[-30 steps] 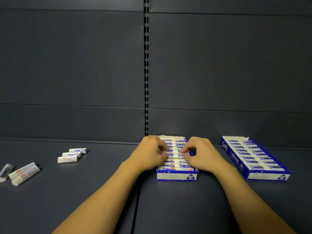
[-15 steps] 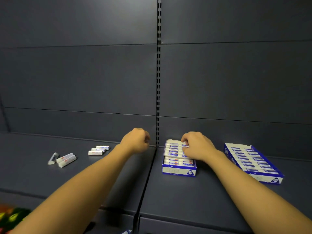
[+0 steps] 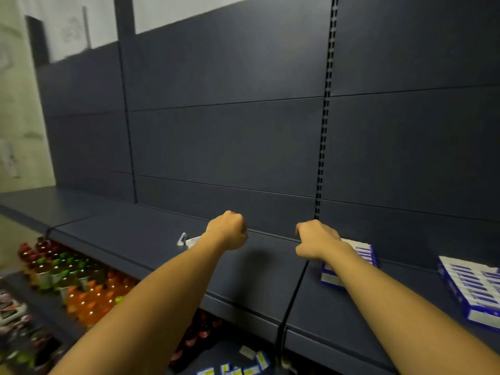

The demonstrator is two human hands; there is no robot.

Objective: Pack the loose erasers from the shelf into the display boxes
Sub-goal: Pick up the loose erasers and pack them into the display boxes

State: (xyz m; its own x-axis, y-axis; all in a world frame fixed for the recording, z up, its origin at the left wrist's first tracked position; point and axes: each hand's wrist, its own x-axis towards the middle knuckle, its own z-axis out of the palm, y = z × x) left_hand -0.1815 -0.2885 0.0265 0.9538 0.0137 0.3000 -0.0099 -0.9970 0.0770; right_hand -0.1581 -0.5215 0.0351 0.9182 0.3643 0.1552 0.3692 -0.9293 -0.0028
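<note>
A dark blue-grey metal shelf (image 3: 151, 239) runs across a store gondola, its back panels (image 3: 227, 142) the same colour and split by a slotted upright (image 3: 326, 109). At far left a pale wall (image 3: 19, 117) shows beyond the unit's end. Below the shelf, rows of drink bottles (image 3: 81, 288) with red, green and orange contents stand on a lower level, with small blue and yellow packets (image 3: 243, 366) lying further right.

The person's left hand (image 3: 227, 230) hangs over the shelf, its grip clenched into a fist with nothing seen in it. Just beyond its wrist lie loose erasers (image 3: 189, 240), white with a red mark, partly hidden by the arm. The right hand (image 3: 316, 239) has its fingers curled downward beside the near display box (image 3: 362, 253); whether that grip holds anything cannot be told. A second display box (image 3: 470, 288), blue and white, sits at far right, filled with rows of blue-labelled erasers. The printing is too blurred to read.
</note>
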